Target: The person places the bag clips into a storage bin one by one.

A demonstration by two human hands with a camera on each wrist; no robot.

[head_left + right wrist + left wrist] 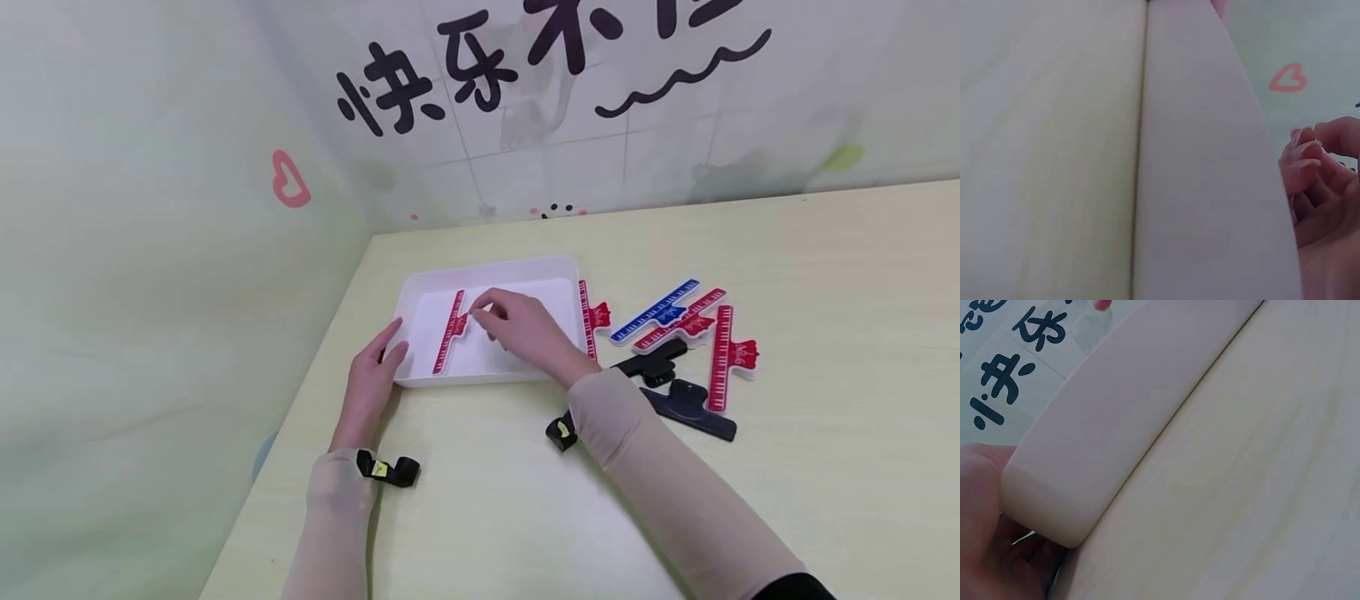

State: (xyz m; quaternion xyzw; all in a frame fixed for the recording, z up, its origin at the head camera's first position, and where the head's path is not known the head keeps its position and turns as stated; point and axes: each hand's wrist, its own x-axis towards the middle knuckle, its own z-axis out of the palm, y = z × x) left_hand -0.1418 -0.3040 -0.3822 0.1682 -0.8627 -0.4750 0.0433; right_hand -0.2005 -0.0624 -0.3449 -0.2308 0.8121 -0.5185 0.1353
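Note:
A shallow white tray (pixel 487 371) lies on the table. My left hand (pixel 367 375) grips its near left corner, thumb over the rim; the left wrist view shows the fingers below that corner. A red ruler-shaped clip (pixel 448 337) with white markings is inside the tray, on its left side. Above the tray floor, my right hand (pixel 528 329) has its fingers bent and pinches the tab of this clip with the fingertips. In the right wrist view the tray wall (pixel 1204 144) hides the clip and part of the right hand (pixel 1329 181).
Right of the tray, one red clip (pixel 587 321) stands close against its edge. Further right lie a blue clip (pixel 652 312), two red clips, one of them (pixel 720 358) nearest the right, and two black clips, one of them (pixel 690 408) in front. A printed curtain (pixel 525 167) hangs behind the table.

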